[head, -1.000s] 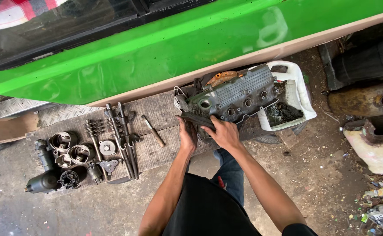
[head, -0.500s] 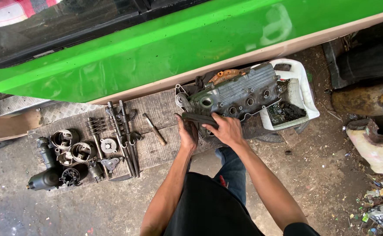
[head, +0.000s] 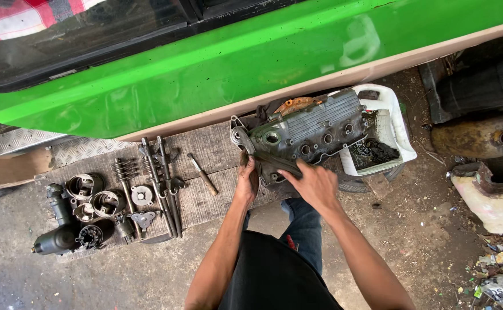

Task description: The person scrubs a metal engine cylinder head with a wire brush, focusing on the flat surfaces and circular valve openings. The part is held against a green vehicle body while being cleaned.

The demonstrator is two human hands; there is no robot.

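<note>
Engine valve cover (head: 311,135), grey ribbed metal, lies tilted with its far end in a white plastic tub (head: 397,129) and its near end on a wooden board (head: 205,155) beside a green vehicle body (head: 234,69). Left hand (head: 247,181) grips the cover's near corner, fingers wrapped. Right hand (head: 315,183) is closed on a dark strip (head: 277,162) lying along the cover's edge. Pistons (head: 93,198), valve springs (head: 126,169) and a chisel (head: 202,174) lie on the board, well apart from the hands.

Grey engine cover (head: 311,129), green car body (head: 217,69)
</note>
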